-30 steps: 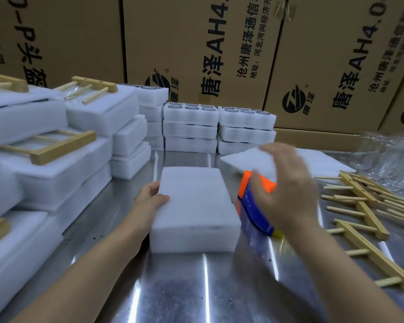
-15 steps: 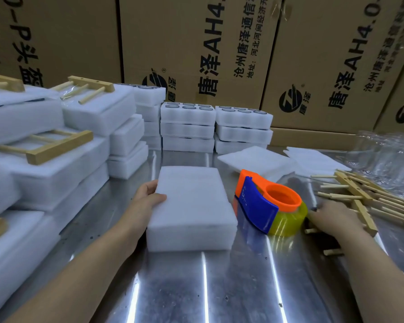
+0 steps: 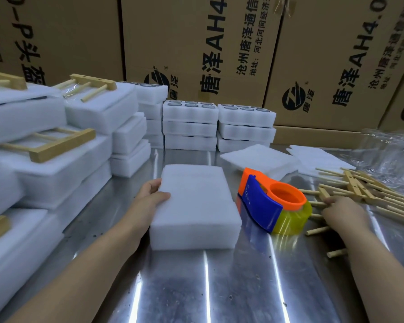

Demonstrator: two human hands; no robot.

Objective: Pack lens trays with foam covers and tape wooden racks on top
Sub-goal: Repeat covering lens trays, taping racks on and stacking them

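At centre of the surface (image 3: 219, 287) lies the foam-covered tray (image 3: 196, 206); the left grip (image 3: 149, 197) clasps its 9 o'clock edge, thumb on top. The foam looks light, soft and easily dented, so the long sides seem the best hold. Just beside, at 3 o'clock, stands the tape dispenser (image 3: 273, 203). Beyond it the right grip (image 3: 343, 210) touches the racks (image 3: 356, 187); I cannot tell if it pinches one.

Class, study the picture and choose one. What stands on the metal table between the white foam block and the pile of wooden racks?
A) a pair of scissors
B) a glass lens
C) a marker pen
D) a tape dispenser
D: the orange and blue tape dispenser stands on the metal table, to the right of the foam block and to the left of the wooden racks.
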